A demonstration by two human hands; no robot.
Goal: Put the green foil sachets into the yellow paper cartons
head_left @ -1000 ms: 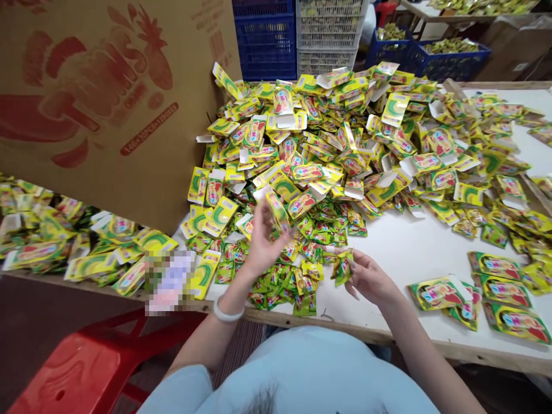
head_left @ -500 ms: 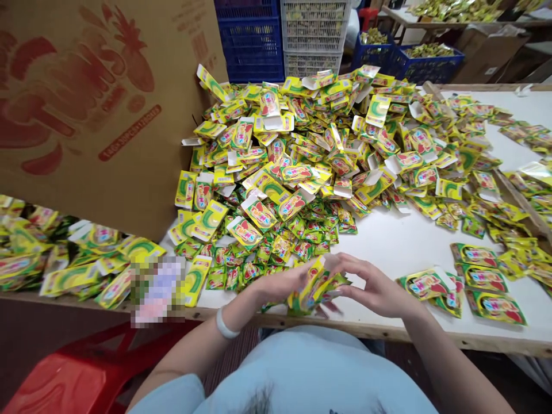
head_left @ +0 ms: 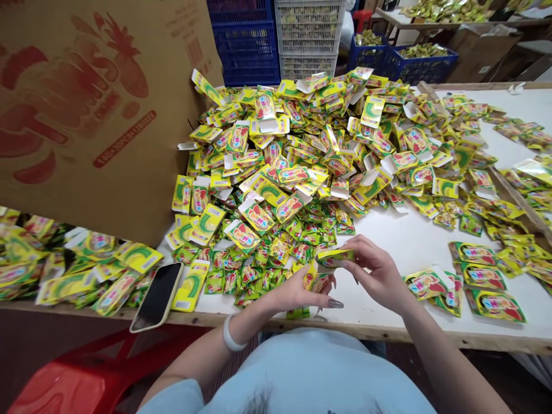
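My left hand [head_left: 297,293] and my right hand [head_left: 374,271] meet over the near edge of the white table [head_left: 401,244]. The left hand pinches a small yellow-green box [head_left: 312,278] with red print. In the right hand's fingertips is a small green sachet [head_left: 334,256], its end at the box. Just behind the hands lies a heap of loose green sachets [head_left: 276,253]. Farther back rises a big pile of flat yellow-green boxes [head_left: 328,144].
A black phone [head_left: 157,295] lies at the table's near left edge. A large printed cardboard sheet [head_left: 95,103] stands at the left. Filled boxes [head_left: 478,279] lie at the right. Blue and white crates [head_left: 280,40] stand behind. A red stool [head_left: 73,379] is below left.
My left hand came down from the pile with a box and met the right hand. The right hand's sachet now sits at the box's end. The view shifted slightly.
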